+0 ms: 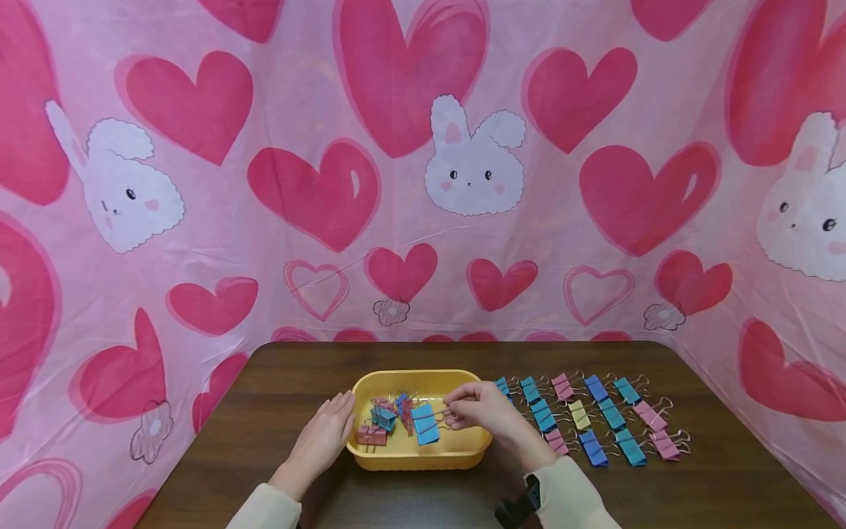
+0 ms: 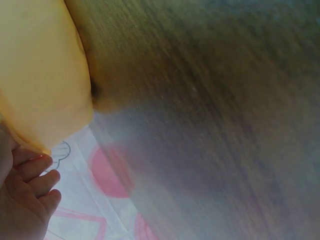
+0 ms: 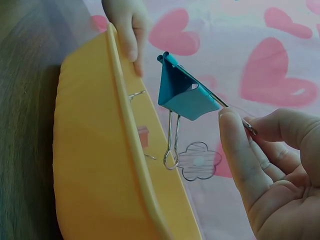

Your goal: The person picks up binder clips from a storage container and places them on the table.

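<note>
In the head view, my right hand (image 1: 477,405) pinches a blue binder clip (image 1: 425,425) by one wire handle, between thumb and fingertips, over the yellow tray (image 1: 416,461). The right wrist view shows this clip's blue body (image 3: 192,102) with its other handle hanging down. My left hand (image 1: 324,433) rests at the tray's left end with fingers extended along the rim. Seen from the left wrist, its fingertips lie right at the rim. Inside the tray, toward the left, are several binder clips, among them a pink one (image 1: 371,435) and a teal one (image 1: 383,418).
Right of the tray, several binder clips lie in slanting rows on the dark wooden table (image 1: 277,389), including a yellow clip (image 1: 579,415) and a pink clip (image 1: 664,445). My right forearm partly covers the nearest ones. A pink heart-patterned cloth (image 1: 396,220) hangs behind the table.
</note>
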Demonstrator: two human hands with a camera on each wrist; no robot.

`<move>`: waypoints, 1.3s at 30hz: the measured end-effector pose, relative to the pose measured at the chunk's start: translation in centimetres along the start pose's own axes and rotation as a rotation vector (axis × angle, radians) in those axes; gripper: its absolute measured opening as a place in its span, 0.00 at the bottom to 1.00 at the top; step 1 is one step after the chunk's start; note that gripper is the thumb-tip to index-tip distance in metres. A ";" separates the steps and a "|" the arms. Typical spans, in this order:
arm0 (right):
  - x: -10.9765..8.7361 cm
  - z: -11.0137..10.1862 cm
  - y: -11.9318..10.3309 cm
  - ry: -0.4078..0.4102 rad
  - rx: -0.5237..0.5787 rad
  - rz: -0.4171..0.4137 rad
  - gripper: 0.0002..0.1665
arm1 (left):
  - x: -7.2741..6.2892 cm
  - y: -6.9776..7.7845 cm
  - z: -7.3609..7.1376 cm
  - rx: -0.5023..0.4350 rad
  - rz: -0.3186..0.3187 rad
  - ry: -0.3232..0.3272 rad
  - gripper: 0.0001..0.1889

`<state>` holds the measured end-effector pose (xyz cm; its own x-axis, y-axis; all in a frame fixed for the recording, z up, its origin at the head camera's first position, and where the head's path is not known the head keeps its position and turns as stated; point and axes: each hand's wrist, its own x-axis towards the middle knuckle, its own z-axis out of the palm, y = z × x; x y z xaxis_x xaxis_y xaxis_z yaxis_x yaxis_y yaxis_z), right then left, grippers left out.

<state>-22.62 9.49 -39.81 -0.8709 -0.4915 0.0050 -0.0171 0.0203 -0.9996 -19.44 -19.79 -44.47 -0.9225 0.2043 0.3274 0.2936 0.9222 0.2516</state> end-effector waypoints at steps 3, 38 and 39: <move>-0.7 -0.7 0.1 0.008 0.016 0.002 0.11 | 0.0 0.1 -0.1 0.001 0.009 0.005 0.20; -9.9 -11.6 4.1 -0.142 0.139 0.019 0.10 | -0.1 0.0 0.1 0.012 0.022 0.014 0.20; -10.0 -11.7 4.3 -0.143 0.136 0.028 0.10 | -0.1 -0.1 0.1 0.013 0.023 0.015 0.20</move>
<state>-19.71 24.67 -43.82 -0.7910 -0.6116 -0.0172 0.0812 -0.0770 -0.9937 -19.37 -19.85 -44.60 -0.9116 0.2209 0.3467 0.3114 0.9216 0.2317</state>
